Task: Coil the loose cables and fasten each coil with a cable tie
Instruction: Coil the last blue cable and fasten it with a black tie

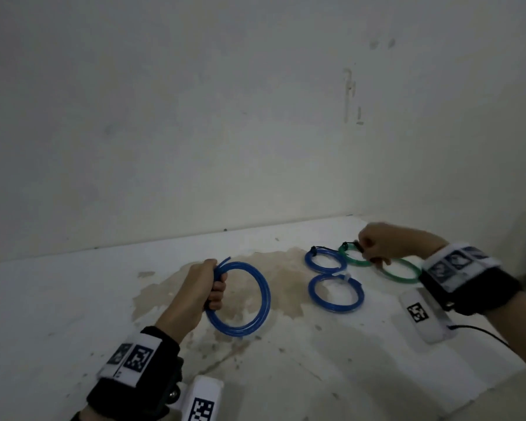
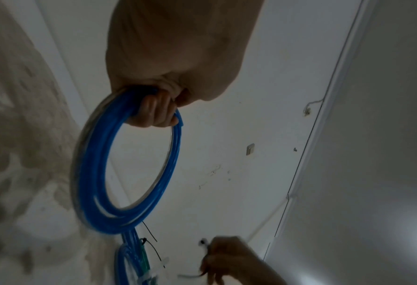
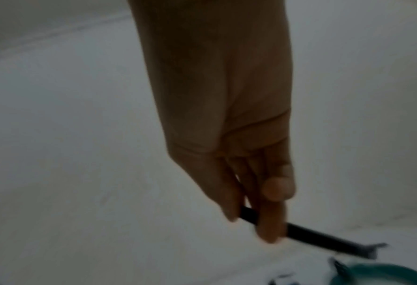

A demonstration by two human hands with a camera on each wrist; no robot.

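My left hand [image 1: 214,284] grips a coil of blue cable [image 1: 260,296] upright above the white surface; the left wrist view shows fingers [image 2: 153,111] curled round the blue coil [image 2: 90,173]. My right hand [image 1: 374,247] is at the far right and pinches a black cable tie [image 1: 358,246], seen in the right wrist view as a black strip [image 3: 324,239] between thumb and fingers [image 3: 273,221]. Two tied blue coils [image 1: 325,261] [image 1: 336,293] and two green coils [image 1: 351,255] [image 1: 403,271] lie flat beneath and beside the right hand.
The white surface [image 1: 73,299] has a brown stain [image 1: 280,284] in the middle. A plain wall [image 1: 195,117] rises right behind it. White ties [image 2: 163,262] lie near the tied coils. Both wrists wear black bands with camera mounts.
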